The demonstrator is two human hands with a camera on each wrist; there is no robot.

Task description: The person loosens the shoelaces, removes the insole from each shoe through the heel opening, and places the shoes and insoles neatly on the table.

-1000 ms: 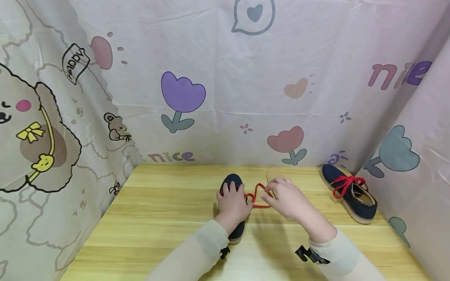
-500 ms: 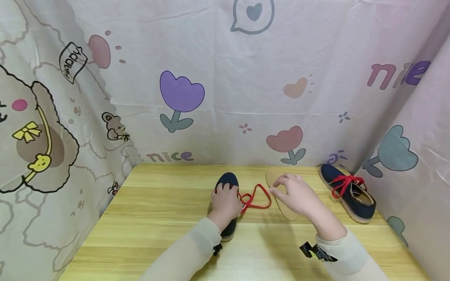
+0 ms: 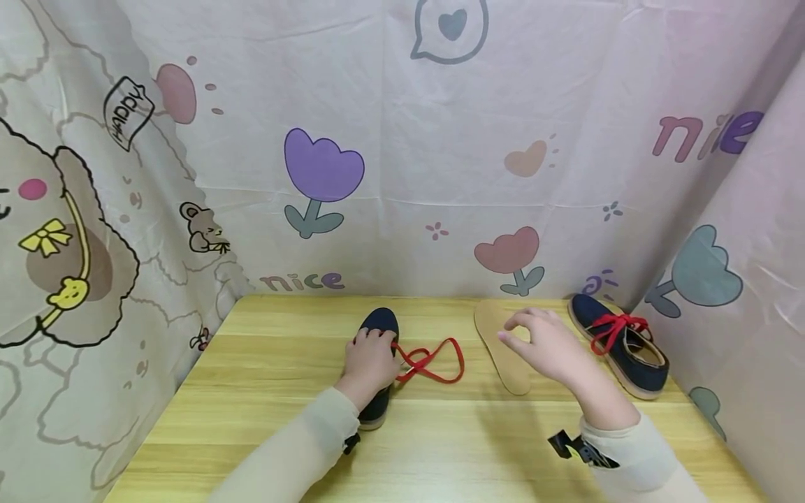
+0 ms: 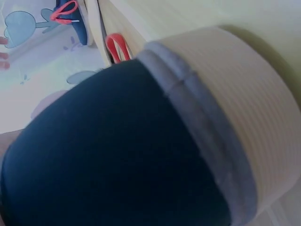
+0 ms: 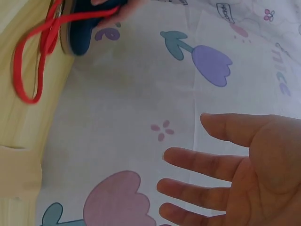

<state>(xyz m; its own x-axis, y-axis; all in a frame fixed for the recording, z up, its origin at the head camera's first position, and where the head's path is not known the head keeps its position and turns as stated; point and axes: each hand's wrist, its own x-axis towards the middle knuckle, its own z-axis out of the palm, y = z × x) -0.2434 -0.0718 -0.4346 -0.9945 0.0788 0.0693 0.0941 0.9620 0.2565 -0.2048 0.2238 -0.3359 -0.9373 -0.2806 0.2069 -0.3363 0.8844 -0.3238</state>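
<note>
My left hand [image 3: 370,360] grips a navy shoe [image 3: 381,319] from above, its fingers curled over the upper. The shoe points away from me, and its heel [image 4: 117,150] fills much of the left wrist view. From the shoe's right side a loose red shoelace [image 3: 462,360] trails onto the table in a loop. My right hand [image 3: 550,349] hovers over the right edge of a tan insole [image 3: 508,377], holding nothing. In the right wrist view the fingers of that hand [image 5: 268,169] are extended and spread.
A second navy shoe [image 3: 650,381], its red laces tied in a bow [image 3: 619,325], stands at the table's right edge. Behind the wooden table [image 3: 264,391] hangs a printed curtain [image 3: 402,140], which also closes off both sides.
My left hand has slid the shoe leftward along the table, and the red lace has trailed after it. My right hand has let go of the lace and moved right, uncovering more of the insole.
</note>
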